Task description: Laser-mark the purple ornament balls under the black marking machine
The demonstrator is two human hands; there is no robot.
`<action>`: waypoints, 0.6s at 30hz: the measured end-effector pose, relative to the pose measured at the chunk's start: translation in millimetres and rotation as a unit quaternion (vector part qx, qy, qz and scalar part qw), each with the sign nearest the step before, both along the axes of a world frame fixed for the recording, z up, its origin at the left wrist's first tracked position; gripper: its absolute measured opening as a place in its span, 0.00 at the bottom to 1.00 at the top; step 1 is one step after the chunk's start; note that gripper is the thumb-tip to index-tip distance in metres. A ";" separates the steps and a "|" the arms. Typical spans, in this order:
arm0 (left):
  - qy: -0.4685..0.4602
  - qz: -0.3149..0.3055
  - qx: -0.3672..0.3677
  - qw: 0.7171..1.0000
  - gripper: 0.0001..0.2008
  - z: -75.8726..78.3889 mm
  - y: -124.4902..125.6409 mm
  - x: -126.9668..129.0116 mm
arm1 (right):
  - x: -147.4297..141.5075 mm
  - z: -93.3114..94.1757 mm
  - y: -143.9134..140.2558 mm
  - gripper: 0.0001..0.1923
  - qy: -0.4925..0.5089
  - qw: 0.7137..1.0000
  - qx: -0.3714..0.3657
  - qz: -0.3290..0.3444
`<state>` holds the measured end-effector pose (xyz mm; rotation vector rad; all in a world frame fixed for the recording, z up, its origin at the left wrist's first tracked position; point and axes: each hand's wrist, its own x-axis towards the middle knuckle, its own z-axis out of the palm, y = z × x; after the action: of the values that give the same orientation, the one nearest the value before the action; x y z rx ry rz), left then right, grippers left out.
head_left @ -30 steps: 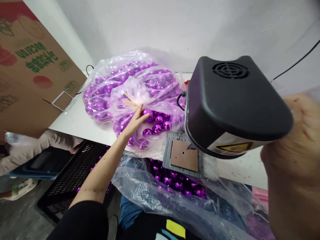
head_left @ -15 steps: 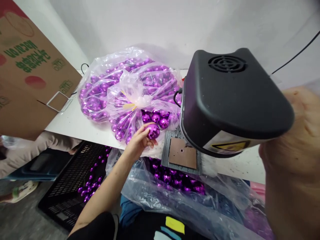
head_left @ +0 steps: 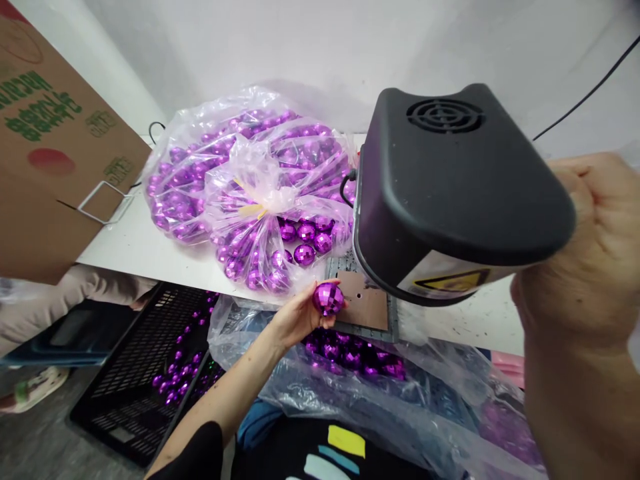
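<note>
My left hand point(head_left: 300, 315) is closed around a shiny purple faceted ball point(head_left: 328, 299), a disco-style bauble. It holds the ball at the near left edge of a brown square plate point(head_left: 367, 303) with a small hole, fixed on a grey metal base point(head_left: 385, 333). Above the plate stands a black machine head point(head_left: 460, 180) with a round vent and a yellow warning label. My right hand point(head_left: 590, 233) is curled into a fist at the machine's right side; whatever it grips is hidden. Behind my left hand, more purple balls point(head_left: 305, 254) show at a clear bag's opening.
Clear plastic bags point(head_left: 200, 180) full of purple balls cover the table's left half. A cardboard box point(head_left: 60, 167) stands at far left. Below the edge are a black crate point(head_left: 120, 380) with balls and an open plastic bag point(head_left: 300, 393) across my lap. Another person's leg point(head_left: 60, 300) shows at left.
My left hand has carried the purple ball away from the bag, right and toward me, to the brown plate's edge. My right hand keeps its place by the machine; the view has shifted slightly.
</note>
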<state>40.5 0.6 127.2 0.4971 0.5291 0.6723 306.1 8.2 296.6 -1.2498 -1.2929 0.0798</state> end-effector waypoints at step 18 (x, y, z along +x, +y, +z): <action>0.382 0.063 0.442 0.809 0.20 -20.8 9.9 37.3 | -1.0 3.2 -2.2 0.25 -0.012 1.000 -0.017 0.003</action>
<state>77.7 10.5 106.4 1.6750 1.0061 0.8203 305.1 6.0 299.9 -1.2794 -1.3205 0.0909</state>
